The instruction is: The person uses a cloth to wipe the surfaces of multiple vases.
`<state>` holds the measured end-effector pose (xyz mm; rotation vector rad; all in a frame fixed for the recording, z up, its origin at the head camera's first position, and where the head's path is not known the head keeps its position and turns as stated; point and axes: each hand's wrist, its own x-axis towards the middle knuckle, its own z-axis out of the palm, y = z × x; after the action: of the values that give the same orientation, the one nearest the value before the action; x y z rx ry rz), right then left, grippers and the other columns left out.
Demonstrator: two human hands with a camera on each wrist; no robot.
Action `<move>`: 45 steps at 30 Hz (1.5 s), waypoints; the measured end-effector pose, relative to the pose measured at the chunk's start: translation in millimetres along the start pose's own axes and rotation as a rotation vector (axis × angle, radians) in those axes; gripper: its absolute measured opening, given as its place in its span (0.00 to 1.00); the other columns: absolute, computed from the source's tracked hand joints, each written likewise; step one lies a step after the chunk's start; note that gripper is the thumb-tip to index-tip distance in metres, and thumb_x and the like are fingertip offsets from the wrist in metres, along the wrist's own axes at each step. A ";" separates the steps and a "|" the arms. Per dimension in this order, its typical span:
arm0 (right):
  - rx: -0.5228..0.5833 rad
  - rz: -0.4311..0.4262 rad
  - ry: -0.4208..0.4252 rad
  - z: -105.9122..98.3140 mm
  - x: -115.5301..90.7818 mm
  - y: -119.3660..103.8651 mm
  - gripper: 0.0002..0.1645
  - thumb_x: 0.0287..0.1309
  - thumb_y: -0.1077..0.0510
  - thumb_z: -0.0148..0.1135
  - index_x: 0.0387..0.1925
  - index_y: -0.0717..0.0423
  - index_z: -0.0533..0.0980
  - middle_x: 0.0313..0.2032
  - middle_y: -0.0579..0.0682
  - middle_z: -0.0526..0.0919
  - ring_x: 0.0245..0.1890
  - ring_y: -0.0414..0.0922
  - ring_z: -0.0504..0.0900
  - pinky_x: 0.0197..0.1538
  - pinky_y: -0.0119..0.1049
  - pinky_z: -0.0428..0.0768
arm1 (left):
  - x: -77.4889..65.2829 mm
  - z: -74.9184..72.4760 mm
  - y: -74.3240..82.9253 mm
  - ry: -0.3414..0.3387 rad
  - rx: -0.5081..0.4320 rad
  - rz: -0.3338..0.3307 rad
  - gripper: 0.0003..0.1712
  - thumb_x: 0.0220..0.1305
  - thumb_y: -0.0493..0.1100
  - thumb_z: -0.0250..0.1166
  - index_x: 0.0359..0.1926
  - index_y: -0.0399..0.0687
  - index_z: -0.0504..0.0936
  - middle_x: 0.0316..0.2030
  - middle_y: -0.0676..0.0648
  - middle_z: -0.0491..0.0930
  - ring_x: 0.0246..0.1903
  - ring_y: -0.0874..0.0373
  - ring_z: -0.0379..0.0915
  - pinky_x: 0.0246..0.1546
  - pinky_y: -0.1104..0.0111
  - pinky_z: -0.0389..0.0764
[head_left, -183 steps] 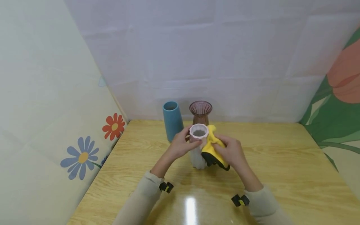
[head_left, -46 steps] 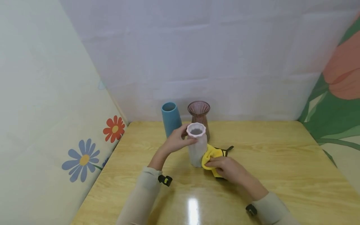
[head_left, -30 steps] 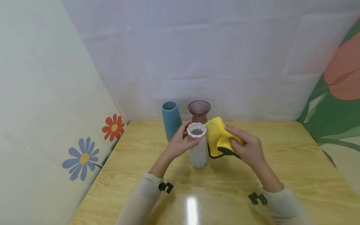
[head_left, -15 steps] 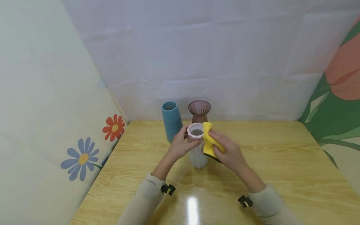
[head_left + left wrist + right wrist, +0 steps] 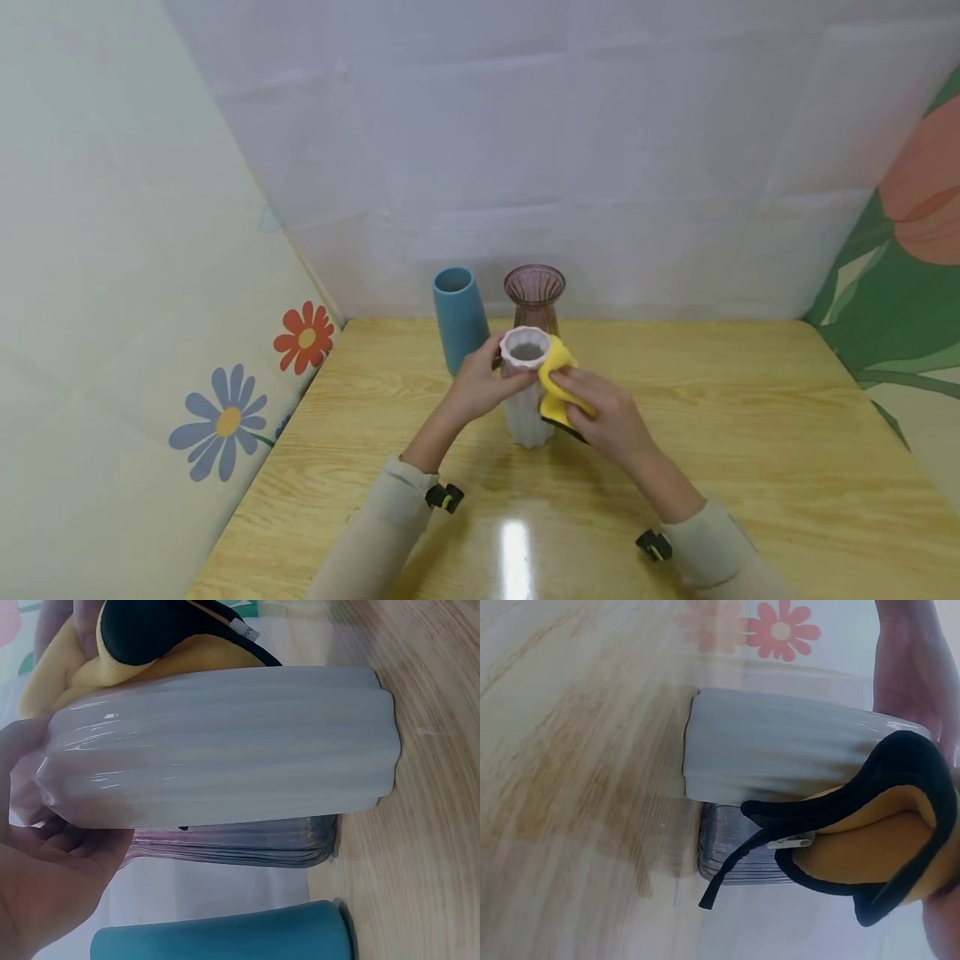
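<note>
A white fluted vase (image 5: 527,417) stands upright on the wooden table, its scalloped rim tinted pink. My left hand (image 5: 477,385) grips it just below the rim, thumb across the front and fingers round the left side. In my right hand (image 5: 609,417) is a yellow cloth (image 5: 556,367) with black edging, bunched and pressed against the vase's upper right side. The left wrist view shows the vase's glossy side (image 5: 240,746) and the cloth (image 5: 154,641) touching it. In the right wrist view the cloth's black border (image 5: 911,750) hangs loose with a small white tag.
Close behind the white vase stands a ribbed purple glass vase (image 5: 536,300), partly hidden by it. A blue vase (image 5: 460,321) is at the back left, near the left hand. The wooden table (image 5: 750,433) meets a pale backdrop (image 5: 675,167) behind.
The right hand has wiped up and down: low on the vase, then lifted off to the right, now back against its upper right side with the cloth. The left hand keeps its hold.
</note>
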<state>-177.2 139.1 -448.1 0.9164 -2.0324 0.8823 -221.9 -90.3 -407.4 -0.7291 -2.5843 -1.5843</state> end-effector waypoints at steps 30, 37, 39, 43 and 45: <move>-0.060 -0.006 -0.046 5.9 -24.7 -2.2 0.29 0.38 0.76 0.72 0.48 0.58 0.86 0.49 0.59 0.87 0.47 0.58 0.87 0.48 0.50 0.85 | 2.7 -4.3 0.8 -0.057 -0.002 0.008 0.39 0.62 0.50 0.73 0.71 0.48 0.69 0.61 0.48 0.79 0.63 0.51 0.74 0.65 0.50 0.72; -0.051 -0.004 -0.079 7.3 -31.8 -1.9 0.30 0.37 0.77 0.72 0.47 0.58 0.86 0.49 0.59 0.87 0.47 0.57 0.87 0.47 0.46 0.86 | 4.5 -5.3 0.4 -0.077 -0.024 0.019 0.38 0.63 0.48 0.72 0.71 0.49 0.69 0.62 0.49 0.78 0.64 0.52 0.72 0.67 0.48 0.70; -0.044 0.005 -0.101 7.7 -33.8 -1.9 0.29 0.38 0.77 0.71 0.47 0.58 0.86 0.49 0.58 0.87 0.48 0.56 0.87 0.49 0.45 0.85 | 4.8 -5.6 -0.5 -0.081 -0.030 0.026 0.38 0.63 0.47 0.72 0.71 0.48 0.68 0.62 0.48 0.78 0.65 0.51 0.71 0.67 0.47 0.70; -0.043 0.044 -0.155 8.0 -37.8 -2.2 0.29 0.40 0.77 0.72 0.48 0.56 0.86 0.50 0.56 0.87 0.50 0.55 0.87 0.51 0.44 0.85 | 6.6 -6.7 -2.6 -0.092 -0.039 0.041 0.38 0.63 0.45 0.72 0.71 0.47 0.68 0.63 0.46 0.77 0.65 0.49 0.71 0.67 0.46 0.70; -0.047 0.065 -0.181 8.0 -39.2 -2.4 0.29 0.40 0.77 0.72 0.48 0.55 0.86 0.50 0.56 0.87 0.50 0.55 0.87 0.51 0.44 0.85 | 7.6 -7.2 -3.4 -0.098 -0.042 0.045 0.38 0.63 0.44 0.72 0.71 0.47 0.68 0.63 0.45 0.77 0.65 0.49 0.71 0.66 0.47 0.70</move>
<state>-158.9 143.7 -483.5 0.9384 -2.2393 0.8069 -231.7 -94.9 -404.7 -0.8836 -2.5874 -1.6346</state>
